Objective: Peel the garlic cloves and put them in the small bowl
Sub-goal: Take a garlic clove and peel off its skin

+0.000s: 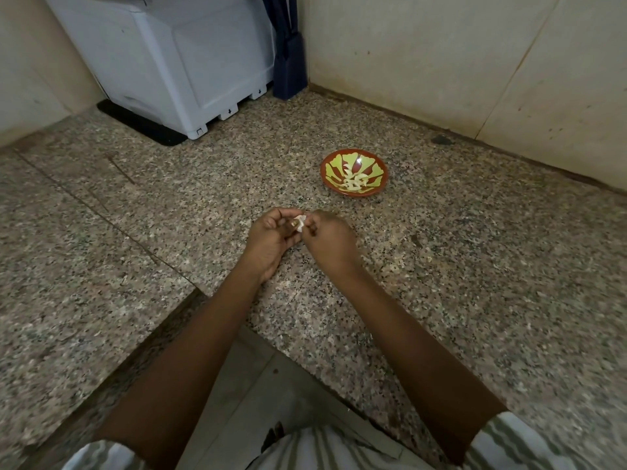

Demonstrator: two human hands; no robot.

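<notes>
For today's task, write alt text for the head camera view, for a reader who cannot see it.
A person's left hand and right hand pinch a garlic clove between them above a speckled granite counter. Beyond them to the right, a small bowl, red and green, holds pale peeled cloves.

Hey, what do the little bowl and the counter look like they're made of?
Small bowl: likely glazed ceramic, possibly melamine; glossy painted surface with bright highlights. Counter: polished granite-like stone; speckled grain throughout and a faint sheen.
</notes>
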